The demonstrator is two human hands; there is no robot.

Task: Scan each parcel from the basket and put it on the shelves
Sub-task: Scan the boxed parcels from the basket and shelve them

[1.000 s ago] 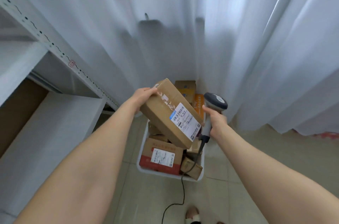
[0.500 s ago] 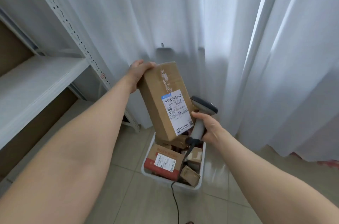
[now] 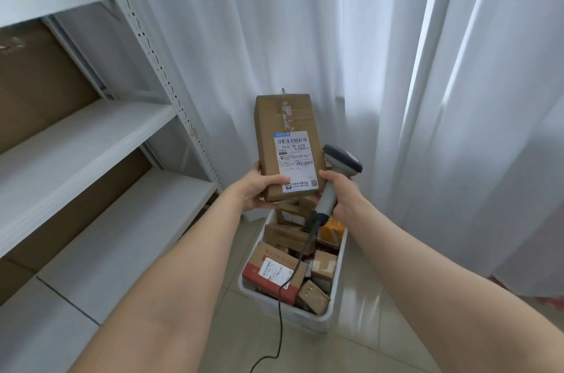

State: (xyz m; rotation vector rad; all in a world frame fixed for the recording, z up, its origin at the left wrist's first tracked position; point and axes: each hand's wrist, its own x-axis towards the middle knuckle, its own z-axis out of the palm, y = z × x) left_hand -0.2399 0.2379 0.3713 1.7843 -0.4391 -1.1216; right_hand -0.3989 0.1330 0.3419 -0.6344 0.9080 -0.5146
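You are gripping the bottom end of the parcel in your left hand, thumb lying across its front below the barcodes, so it is standing upright with the label facing you and nothing covering the codes. Your right hand is clenching the handle of the scanner just beside the parcel's lower right corner. Its head is sitting level with the label, though I cannot tell which way its window is facing, so judge the aim before trusting a read. Its cable is trailing down across the basket, which is standing on the floor beneath your hands, holding more parcels. The shelves are rising at your left, and the curtain is hanging behind everything.
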